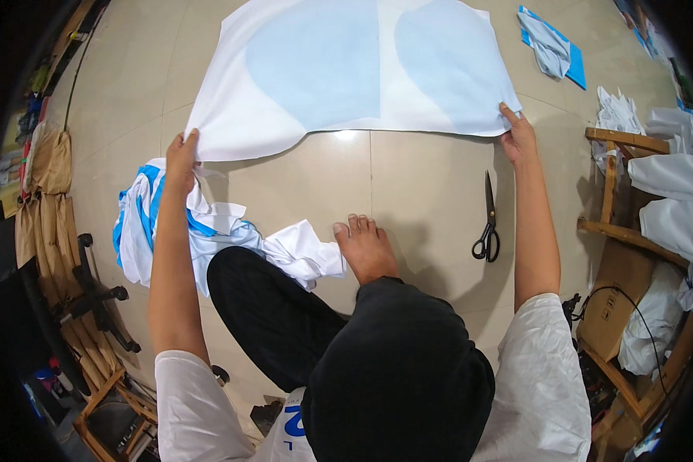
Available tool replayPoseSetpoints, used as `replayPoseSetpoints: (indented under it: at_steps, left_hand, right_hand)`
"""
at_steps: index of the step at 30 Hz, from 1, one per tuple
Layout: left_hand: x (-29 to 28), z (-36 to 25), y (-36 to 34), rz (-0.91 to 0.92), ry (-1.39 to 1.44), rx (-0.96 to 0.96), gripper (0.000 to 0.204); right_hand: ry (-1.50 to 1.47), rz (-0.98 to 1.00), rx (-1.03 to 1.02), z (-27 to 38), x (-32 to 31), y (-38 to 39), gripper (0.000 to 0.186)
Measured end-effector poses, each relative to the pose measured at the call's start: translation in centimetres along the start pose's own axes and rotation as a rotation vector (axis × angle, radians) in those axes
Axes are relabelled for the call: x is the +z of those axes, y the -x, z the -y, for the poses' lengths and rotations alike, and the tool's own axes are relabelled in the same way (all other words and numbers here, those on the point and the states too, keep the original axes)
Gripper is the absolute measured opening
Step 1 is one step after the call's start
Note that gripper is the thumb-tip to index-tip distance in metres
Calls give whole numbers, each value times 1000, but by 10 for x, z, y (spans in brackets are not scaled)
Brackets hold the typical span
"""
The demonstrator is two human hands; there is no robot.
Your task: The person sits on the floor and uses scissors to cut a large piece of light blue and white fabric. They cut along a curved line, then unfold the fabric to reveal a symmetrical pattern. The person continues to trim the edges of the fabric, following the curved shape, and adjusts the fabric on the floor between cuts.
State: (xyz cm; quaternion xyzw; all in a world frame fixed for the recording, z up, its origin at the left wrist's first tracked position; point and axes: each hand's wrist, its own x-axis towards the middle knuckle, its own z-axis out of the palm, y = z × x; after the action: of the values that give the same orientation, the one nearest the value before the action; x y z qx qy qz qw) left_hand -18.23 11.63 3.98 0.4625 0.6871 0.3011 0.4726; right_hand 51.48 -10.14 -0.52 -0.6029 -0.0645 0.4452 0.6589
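Observation:
A wide sheet of white fabric [223, 100] with pale blue curved shapes stretches between my hands above the tiled floor. My left hand [181, 160] pinches its near left corner, thumb on top. At the near right corner, my right hand [519, 137] grips the edge the same way. The fabric's near edge hangs slightly curved between them; its far edge runs out of the picture. Black-handled scissors [488, 223] lie on the floor by my right forearm, blades pointing away. Beneath my left forearm is a heap of white and blue cloth [140, 223].
A white cloth scrap [304, 250] lies beside my bare foot [367, 250]. Folded blue and grey cloth [554, 50] rests at the far right. Along the right stands a wooden rack [631, 140] with white cloth and a cardboard box [610, 300]. A wheeled chair base [96, 296] is at left.

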Motion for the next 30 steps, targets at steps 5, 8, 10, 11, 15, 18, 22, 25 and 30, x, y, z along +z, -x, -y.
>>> replayPoseSetpoints:
  at_steps: [5, 8, 10, 11, 15, 18, 22, 25, 30]
  left_hand:
    - [9, 53, -11, -39, -103, -18, 33]
    - [13, 62, -6, -65, -185, -3, 34]
    - [7, 66, -4, -64, -245, 46, 34]
    - [3, 68, -2, -61, -275, 74, 33]
    - [-9, 69, 18, -48, -421, 138, 29]
    - [-10, 65, 31, -54, -503, 167, 27]
    - [-15, 67, 38, -64, -527, 217, 29]
    - [-21, 70, 40, -65, -554, 254, 30]
    - [-24, 76, 43, -33, -600, 291, 33]
  right_hand:
    - [125, -59, 58, -21, -16, -14, 47]
    - [236, -106, -2, -20, -33, -12, 42]
    - [360, -117, -44, -20, -40, -8, 43]
    - [423, -122, -67, -19, -43, -5, 43]
    - [609, -144, -110, -19, -48, 21, 40]
    - [682, -152, -162, -21, -58, 29, 39]
    - [686, -128, -211, -26, -67, 33, 39]
    - [702, -138, -222, -27, -65, 37, 38]
    - [811, -181, -294, -28, -73, 42, 34]
